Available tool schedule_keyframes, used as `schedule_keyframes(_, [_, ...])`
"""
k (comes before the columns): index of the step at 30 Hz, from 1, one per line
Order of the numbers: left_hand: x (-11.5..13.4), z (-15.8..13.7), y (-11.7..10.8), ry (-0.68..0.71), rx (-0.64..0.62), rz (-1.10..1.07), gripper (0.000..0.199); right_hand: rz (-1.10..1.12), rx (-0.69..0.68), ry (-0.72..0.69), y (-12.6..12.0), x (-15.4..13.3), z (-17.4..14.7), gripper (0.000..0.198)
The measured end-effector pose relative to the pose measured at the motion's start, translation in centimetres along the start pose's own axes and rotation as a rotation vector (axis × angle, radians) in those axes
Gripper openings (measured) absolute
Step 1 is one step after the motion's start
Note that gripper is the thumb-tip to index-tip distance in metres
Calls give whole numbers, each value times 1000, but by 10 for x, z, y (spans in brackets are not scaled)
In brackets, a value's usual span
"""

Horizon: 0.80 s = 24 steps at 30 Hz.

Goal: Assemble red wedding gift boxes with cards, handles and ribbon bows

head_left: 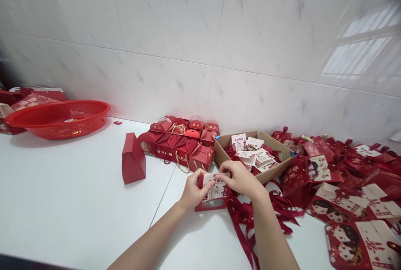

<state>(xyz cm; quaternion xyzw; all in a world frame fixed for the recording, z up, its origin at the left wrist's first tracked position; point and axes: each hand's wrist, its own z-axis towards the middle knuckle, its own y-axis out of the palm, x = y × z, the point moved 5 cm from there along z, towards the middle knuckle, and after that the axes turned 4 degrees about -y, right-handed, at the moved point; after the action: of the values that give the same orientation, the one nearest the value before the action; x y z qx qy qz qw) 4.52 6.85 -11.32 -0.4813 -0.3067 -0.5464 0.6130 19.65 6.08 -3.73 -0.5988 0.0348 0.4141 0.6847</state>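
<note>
box [210, 208]: likely light, stiff (kinda creasable), best held by sides
left hand [193, 189]: gripping one side
right hand [239, 177]: pinching top

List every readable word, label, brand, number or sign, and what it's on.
"歡喜": lids of small red boxes along the wall.
Too blurred: gold print on the front-row boxes.
Too small: cards in the cardboard box, panel on the held box, patterned boxes at right.
No brand or number legible.
</note>
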Motion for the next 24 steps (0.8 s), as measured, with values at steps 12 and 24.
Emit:
schedule_keyframes(12, [34, 7, -11, 142, -261, 137, 29, 215, -175, -87, 14, -5, 2, 26])
schedule_keyframes(24, [94, 5, 2, 356, -566, 762, 14, 219, -310, 61, 14, 2, -11, 15])
